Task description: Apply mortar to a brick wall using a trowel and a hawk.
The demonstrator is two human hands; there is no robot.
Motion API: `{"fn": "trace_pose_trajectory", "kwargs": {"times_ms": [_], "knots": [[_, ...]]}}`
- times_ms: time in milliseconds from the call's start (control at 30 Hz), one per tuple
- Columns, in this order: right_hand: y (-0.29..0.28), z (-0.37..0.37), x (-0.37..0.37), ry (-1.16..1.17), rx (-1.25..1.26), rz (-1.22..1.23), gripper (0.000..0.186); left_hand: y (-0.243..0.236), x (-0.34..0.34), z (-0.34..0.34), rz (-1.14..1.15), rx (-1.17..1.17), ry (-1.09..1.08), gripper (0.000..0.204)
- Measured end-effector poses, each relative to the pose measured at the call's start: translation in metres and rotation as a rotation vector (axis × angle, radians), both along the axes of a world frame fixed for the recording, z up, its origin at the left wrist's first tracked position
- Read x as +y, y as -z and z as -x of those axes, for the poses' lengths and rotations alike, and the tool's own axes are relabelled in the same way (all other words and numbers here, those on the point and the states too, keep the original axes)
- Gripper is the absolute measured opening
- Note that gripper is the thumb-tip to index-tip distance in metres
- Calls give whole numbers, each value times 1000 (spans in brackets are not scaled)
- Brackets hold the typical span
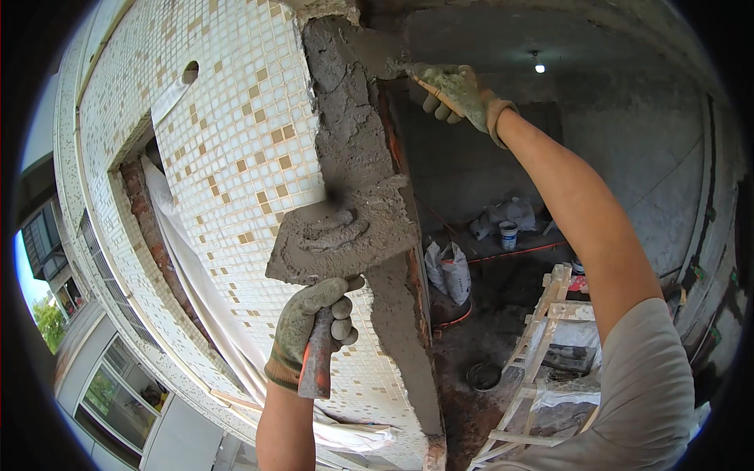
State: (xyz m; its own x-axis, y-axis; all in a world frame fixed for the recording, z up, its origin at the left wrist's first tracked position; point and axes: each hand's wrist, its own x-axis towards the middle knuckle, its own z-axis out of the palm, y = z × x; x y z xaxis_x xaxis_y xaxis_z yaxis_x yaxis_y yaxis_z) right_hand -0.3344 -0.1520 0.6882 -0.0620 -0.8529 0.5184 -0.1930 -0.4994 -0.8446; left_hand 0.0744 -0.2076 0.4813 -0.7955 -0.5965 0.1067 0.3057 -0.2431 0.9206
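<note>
My left hand (314, 318), in a dirty work glove, is closed around the handle of a plasterer's hawk (338, 243). Wet grey mortar lies heaped on the hawk's plate, whose far edge meets the wall end. Higher up, my gloved right hand (455, 94) grips the wooden handle of a trowel (436, 90). Its blade, smeared with mortar and hard to make out, lies against the top of the mortared wall edge (349, 102). Rough grey mortar covers this narrow strip from top to bottom, beside the mosaic tiles.
White and tan mosaic tile (236, 118) covers the wall on the left, with a window opening (145, 188) in it. Inside the dim room at right stand a wooden stepladder (542, 337), white sacks (449, 271), a bucket (508, 234) and a black basin (484, 377). A lit bulb (539, 67) hangs from the ceiling.
</note>
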Motion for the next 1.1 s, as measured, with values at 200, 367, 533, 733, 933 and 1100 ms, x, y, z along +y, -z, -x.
{"fn": "trace_pose_trajectory", "kwargs": {"times_ms": [200, 367, 533, 733, 933, 1100], "knots": [[53, -45, 28, -75, -153, -108, 38, 52, 4, -19, -26, -17, -44, 40], [155, -57, 80, 583, 603, 423, 44, 98, 18, 4, -69, -82, -22, 32], [251, -121, 130, 736, 1091, 333, 33, 148, 33, 9, -142, -84, -22, 31], [293, -129, 150, 579, 1517, 296, 46, 174, 42, 28, -21, -177, -19, 23], [322, -127, 131, 648, 1268, 446, 41, 222, 83, 55, 123, -254, 64, 17], [349, -106, 145, 477, 439, -166, 34, 237, 68, 62, -137, -207, 98, 21]]}}
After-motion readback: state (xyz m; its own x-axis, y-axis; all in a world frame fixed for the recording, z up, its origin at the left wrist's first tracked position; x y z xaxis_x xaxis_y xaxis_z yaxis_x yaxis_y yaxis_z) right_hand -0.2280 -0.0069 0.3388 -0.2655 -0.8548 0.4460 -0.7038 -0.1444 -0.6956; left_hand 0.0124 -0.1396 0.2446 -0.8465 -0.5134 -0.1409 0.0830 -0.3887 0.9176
